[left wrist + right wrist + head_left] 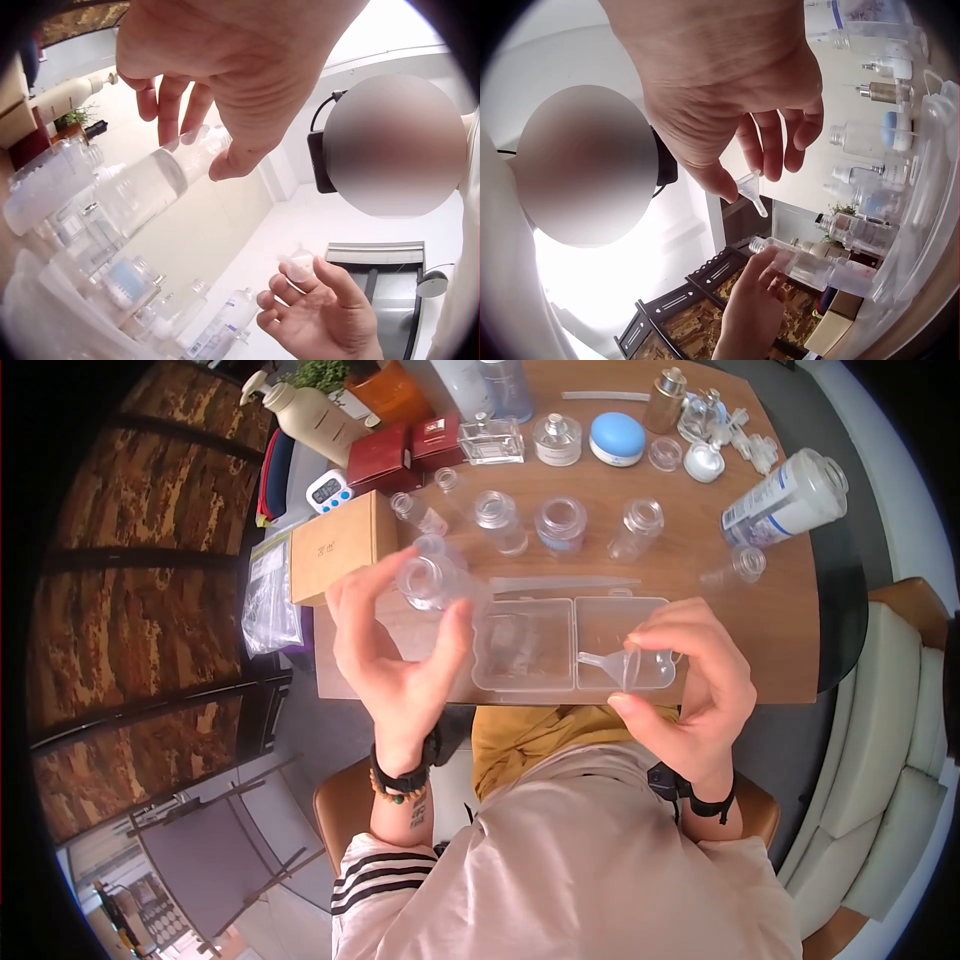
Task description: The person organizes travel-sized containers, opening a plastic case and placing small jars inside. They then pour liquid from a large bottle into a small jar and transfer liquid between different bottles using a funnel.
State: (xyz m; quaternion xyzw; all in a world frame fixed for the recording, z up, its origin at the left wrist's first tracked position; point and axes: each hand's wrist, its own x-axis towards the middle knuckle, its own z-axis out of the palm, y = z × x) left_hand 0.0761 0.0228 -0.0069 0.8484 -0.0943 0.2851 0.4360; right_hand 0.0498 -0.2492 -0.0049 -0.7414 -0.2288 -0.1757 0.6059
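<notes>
The left hand [395, 650] grips a clear bottle [428, 582] around its upper part, thumb on one side and fingers on the other. In the left wrist view the bottle [142, 191] is tilted in that view and looks partly filled with clear liquid. A small clear funnel [622, 667] is pinched between thumb and fingertips of the right hand [700, 695], apart from the bottle. The right wrist view shows the funnel [751, 193] with its narrow spout away from the palm. Below the hands lies a clear compartment box [525, 685].
Several clear bottles [500, 525] and a clear jar [561, 525] stand beyond the hands. A cardboard box [340, 545] sits at the left, a large labelled bottle [785, 498] at the right. Perfume bottles, a blue-lidded jar [618, 438] and a pump bottle [310, 420] line the back.
</notes>
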